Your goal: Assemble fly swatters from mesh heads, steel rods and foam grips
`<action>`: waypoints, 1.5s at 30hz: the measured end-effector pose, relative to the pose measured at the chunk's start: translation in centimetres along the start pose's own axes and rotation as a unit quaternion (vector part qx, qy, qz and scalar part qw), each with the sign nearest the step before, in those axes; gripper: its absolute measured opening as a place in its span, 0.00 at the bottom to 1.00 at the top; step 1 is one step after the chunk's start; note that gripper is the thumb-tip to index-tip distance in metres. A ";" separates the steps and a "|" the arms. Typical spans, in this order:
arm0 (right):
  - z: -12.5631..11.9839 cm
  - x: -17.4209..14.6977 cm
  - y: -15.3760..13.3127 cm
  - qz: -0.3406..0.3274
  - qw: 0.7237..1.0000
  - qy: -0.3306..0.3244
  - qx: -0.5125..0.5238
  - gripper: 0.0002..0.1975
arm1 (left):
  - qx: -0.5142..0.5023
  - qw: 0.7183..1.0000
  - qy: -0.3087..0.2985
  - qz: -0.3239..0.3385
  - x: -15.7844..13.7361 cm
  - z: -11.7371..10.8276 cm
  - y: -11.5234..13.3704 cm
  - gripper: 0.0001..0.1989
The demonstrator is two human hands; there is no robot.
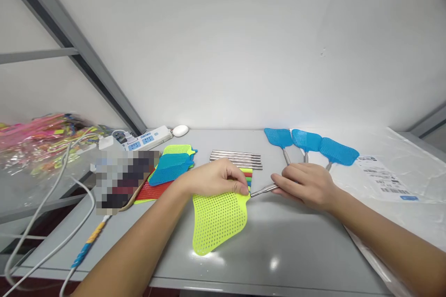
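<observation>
My left hand [219,177] is closed, thumb and fingers pinching the neck of a yellow-green perforated fly swatter head [219,220]. My right hand [308,185] is closed around a silver metal rod [264,190], whose thin tip meets that neck; how far it goes in cannot be seen. Behind my left hand lie several silver rods [235,154] in a row, with coloured grips [248,174] partly hidden by the hand. Blue fly swatters [305,139] with metal handles lie beyond my right hand, which covers part of their handles.
At left are loose swatter heads [170,169] in blue, red and yellow-green, a blurred phone-like object [128,181], a power strip [148,138], a white oval item [180,130] and a cable [83,253]. Bagged colourful items [45,144] stand far left. White plastic packaging [390,181] covers the right side.
</observation>
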State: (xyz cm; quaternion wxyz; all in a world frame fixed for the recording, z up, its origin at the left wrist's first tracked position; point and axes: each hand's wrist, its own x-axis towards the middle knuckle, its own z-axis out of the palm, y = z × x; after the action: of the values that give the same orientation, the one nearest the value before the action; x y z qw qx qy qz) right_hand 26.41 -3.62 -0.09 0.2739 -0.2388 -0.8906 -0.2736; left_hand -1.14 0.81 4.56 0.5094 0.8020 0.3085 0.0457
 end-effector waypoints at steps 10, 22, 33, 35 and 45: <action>-0.4 0.1 -0.1 0.004 1.000 -0.009 0.022 0.08 | 0.008 0.999 0.003 0.034 -0.6 -0.2 0.7 0.11; -1.6 1.1 -1.5 -0.014 0.998 -0.048 -0.028 0.10 | 0.052 0.999 0.015 -0.004 -0.9 0.5 1.9 0.09; -1.3 0.9 -0.6 0.068 0.997 -0.007 -0.044 0.07 | -0.030 0.864 0.492 0.106 -0.7 -1.8 1.0 0.19; -1.3 0.6 0.0 0.093 0.994 0.015 -0.063 0.07 | -0.185 0.828 0.518 0.112 -0.3 -2.5 0.5 0.23; -0.5 -0.3 1.4 0.144 0.985 0.003 -0.095 0.07 | -0.411 0.872 0.260 -0.061 1.5 1.8 1.0 0.20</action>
State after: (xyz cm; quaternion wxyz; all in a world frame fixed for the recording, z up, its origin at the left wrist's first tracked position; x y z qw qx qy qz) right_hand 27.64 -3.01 0.54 0.2889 -0.3888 -0.8160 -0.3156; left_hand 1.21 -0.14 4.19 0.6960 0.4594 0.4314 0.3441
